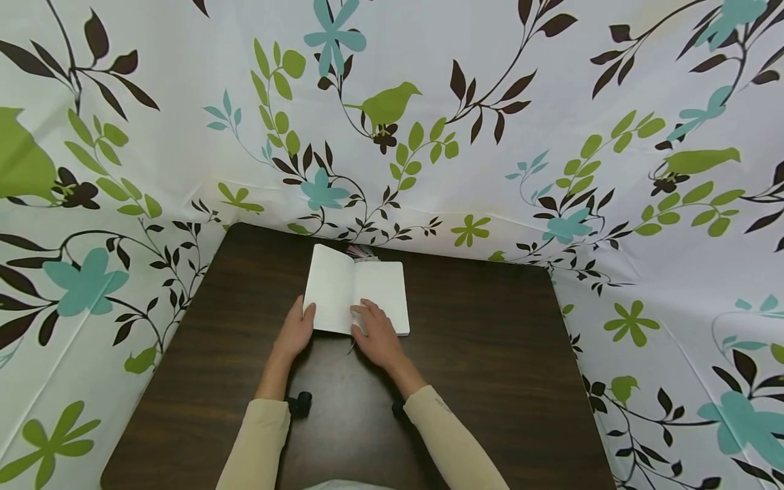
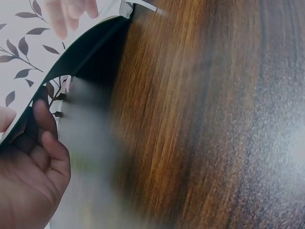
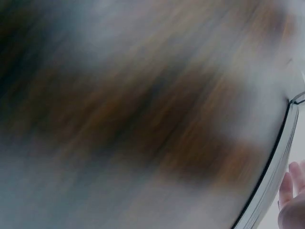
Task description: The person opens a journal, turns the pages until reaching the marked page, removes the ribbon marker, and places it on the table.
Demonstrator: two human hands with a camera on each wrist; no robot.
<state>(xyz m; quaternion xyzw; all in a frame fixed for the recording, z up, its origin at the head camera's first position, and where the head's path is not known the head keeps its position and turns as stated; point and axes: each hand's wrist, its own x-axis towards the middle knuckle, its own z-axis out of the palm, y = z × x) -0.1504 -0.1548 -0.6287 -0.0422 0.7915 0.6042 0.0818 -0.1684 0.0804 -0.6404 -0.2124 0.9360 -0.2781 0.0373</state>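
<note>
An open notebook (image 1: 331, 286) with blank white pages lies on the dark wooden table. My left hand (image 1: 295, 333) grips the left edge of its cover, thumb on the page side. In the left wrist view, the fingers of that left hand (image 2: 35, 176) curl beneath the dark cover (image 2: 90, 45), which is raised off the table. Near the spine, my right hand (image 1: 380, 337) rests on the right page with its fingers loosely extended. A thin ribbon (image 1: 352, 347) hangs out below the spine. At the right wrist view's edge, the page block (image 3: 276, 171) shows beside the right hand (image 3: 293, 205).
Behind the notebook, a small pinkish and clear bundle (image 1: 364, 253) is partly hidden. The brown table (image 1: 490, 381) meets a white cloth (image 1: 429, 197) printed with leaves, flowers and birds at its back and sides. A black wrist camera (image 1: 300, 405) sits on the left wrist.
</note>
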